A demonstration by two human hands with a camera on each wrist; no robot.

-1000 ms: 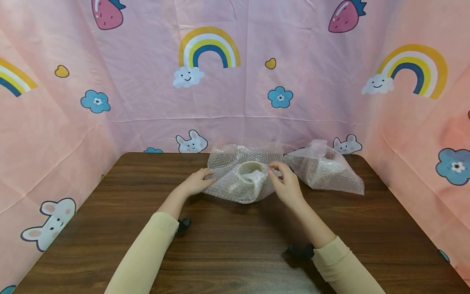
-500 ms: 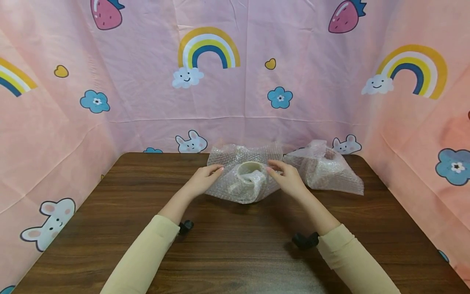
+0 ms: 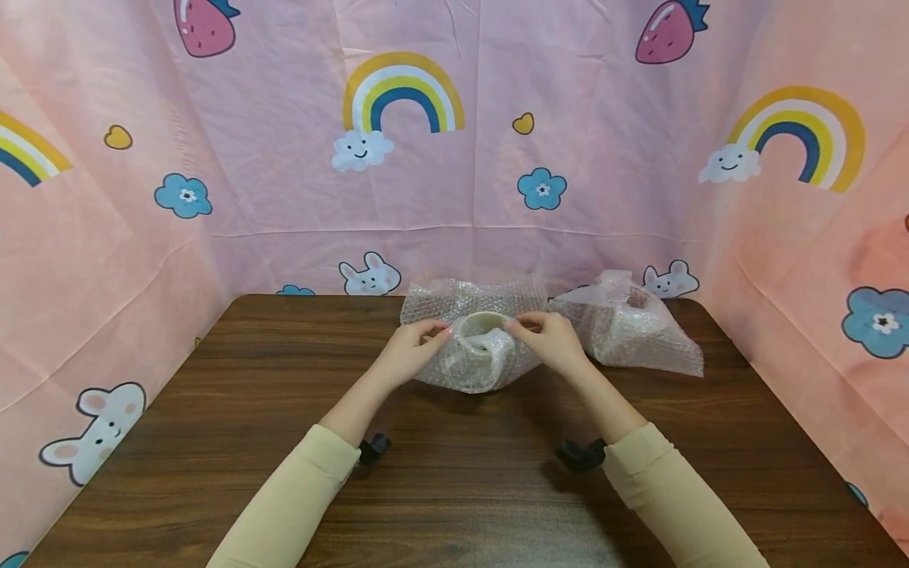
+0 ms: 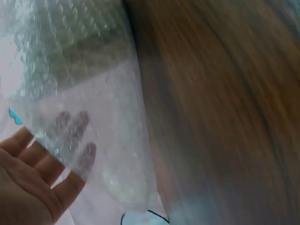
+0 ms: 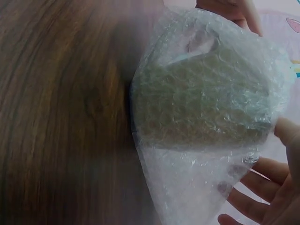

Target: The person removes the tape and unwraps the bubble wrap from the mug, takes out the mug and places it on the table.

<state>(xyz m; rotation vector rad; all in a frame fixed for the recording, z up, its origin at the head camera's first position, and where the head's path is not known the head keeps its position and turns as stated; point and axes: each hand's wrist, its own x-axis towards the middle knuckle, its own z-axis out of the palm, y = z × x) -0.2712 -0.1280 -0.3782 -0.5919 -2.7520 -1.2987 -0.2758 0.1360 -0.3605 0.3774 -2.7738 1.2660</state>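
Note:
A cream mug [image 3: 469, 325] stands on the table with its mouth up, clear bubble wrap [image 3: 454, 379] around its side and a flap tucked into its mouth. In the right wrist view, the mug [image 5: 201, 103] shows blurred through the wrap, its handle toward the top. At the mug's left, my left hand [image 3: 405, 353] touches the wrap; three fingertips show through the sheet in the left wrist view. My right hand [image 3: 557, 341] is at the right side, thumb at the rim. In the right wrist view, its other fingers [image 5: 262, 185] reach behind the wrap, spread and fairly straight.
A second bubble-wrapped bundle [image 3: 632, 335] sits at the back right of the dark wooden table [image 3: 454, 489]. Part of the sheet [image 3: 476, 296] stands up behind the mug, near the pink patterned curtain [image 3: 284, 197]. Black wrist devices [image 3: 375, 450] hang under both wrists.
My left hand has moved right from the wrap's left corner to close beside the mug. My right hand has shifted slightly left to the rim. The mug has stayed in place.

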